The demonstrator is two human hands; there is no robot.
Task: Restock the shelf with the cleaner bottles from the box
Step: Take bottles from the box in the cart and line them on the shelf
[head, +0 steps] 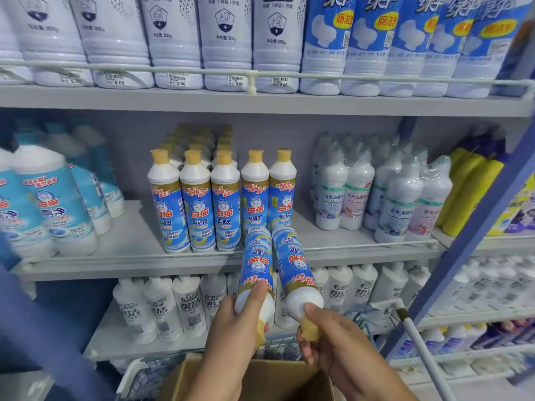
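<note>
My left hand [231, 331] grips a white cleaner bottle [256, 264] with a blue label and yellow cap, held cap toward me and base toward the shelf. My right hand [333, 342] holds a second, matching bottle [295, 267] by its yellow cap and neck, right beside the first. Both bottle bases reach the front rail of the middle shelf [130, 256], just below a row of matching upright bottles [223, 201]. The open cardboard box [185, 380] sits under my hands at the bottom edge; its inside is hidden.
Light-blue cleaner bottles [55, 209] stand at the shelf's left, wrapped white bottles [385, 195] at the right, with bare shelf between the groups. Large white bottles [173, 39] fill the top shelf. White bottles [162, 308] line the lower shelf. A mop handle [422, 351] leans at lower right.
</note>
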